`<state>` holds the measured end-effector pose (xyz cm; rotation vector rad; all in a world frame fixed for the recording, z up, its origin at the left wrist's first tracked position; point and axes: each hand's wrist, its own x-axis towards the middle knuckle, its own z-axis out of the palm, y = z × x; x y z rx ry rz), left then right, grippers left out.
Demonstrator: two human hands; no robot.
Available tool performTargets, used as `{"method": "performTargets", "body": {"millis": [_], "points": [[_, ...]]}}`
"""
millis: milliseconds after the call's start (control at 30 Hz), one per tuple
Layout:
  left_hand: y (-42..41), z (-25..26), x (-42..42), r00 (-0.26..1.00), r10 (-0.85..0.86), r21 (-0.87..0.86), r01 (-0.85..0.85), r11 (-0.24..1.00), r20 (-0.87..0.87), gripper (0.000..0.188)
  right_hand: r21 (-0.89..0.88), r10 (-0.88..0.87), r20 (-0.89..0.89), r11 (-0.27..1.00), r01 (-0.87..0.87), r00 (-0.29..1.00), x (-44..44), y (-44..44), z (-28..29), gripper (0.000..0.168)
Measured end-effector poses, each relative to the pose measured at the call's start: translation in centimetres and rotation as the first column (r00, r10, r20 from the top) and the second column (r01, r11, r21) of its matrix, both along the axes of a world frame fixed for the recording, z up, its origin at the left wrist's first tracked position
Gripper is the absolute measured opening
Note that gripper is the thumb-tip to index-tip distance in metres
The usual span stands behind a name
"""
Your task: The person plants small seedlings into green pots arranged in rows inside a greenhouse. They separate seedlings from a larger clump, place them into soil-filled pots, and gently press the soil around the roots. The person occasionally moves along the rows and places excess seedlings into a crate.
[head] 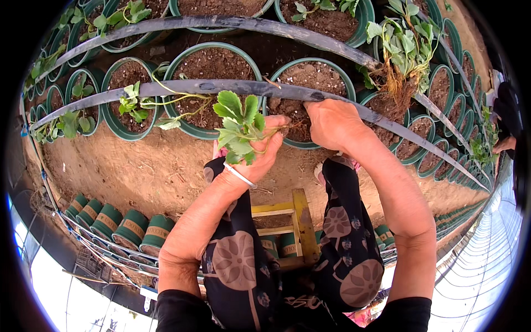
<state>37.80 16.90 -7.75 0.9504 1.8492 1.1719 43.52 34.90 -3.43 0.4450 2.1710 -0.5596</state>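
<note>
In my left hand (263,155) a strawberry seedling (238,120) is pinched near its base, its leaves spread over the fingers and its roots pointing right. Those roots reach over a green pot (296,144) of brown soil (317,76). My right hand (336,124) is at the same pot, just below a black drip-irrigation pipe (257,88). It is curled, with its fingertips partly hidden at the soil, so I cannot tell whether anything is in them. A bunch of bare-root strawberry seedlings (404,54) rests across a second pipe (298,32) at the upper right.
Neighbouring pots (211,133) of soil stand in rows, some with plants (132,106). Between my legs is a yellow wooden stool (305,224). More green pots (130,226) line the row behind me. Another person's hand (504,145) shows at the far right.
</note>
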Motion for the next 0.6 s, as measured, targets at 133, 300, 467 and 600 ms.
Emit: {"method": "performTargets", "body": {"millis": [133,300,467,600], "points": [[0.1,0.0,0.3,0.999,0.036,0.078,-0.037,0.996,0.007,0.026,0.054,-0.009,-0.11,0.998,0.016,0.994,1.2,-0.4,0.1,0.025],[0.3,0.7,-0.1,0.994,0.029,-0.008,-0.028,1.0,0.11,0.025,0.061,-0.036,-0.201,0.997,0.049,0.979,2.8,-1.2,1.0,0.037],[0.1,0.3,0.0,0.993,0.021,-0.013,-0.02,1.0,0.115,0.025,0.113,-0.072,-0.307,0.987,0.112,0.949,3.8,-1.7,1.2,0.04],[0.1,0.3,0.0,0.995,0.017,-0.002,-0.017,1.0,0.101,0.025,0.138,-0.067,-0.223,0.985,0.099,0.972,2.5,-1.2,0.5,0.038]]}}
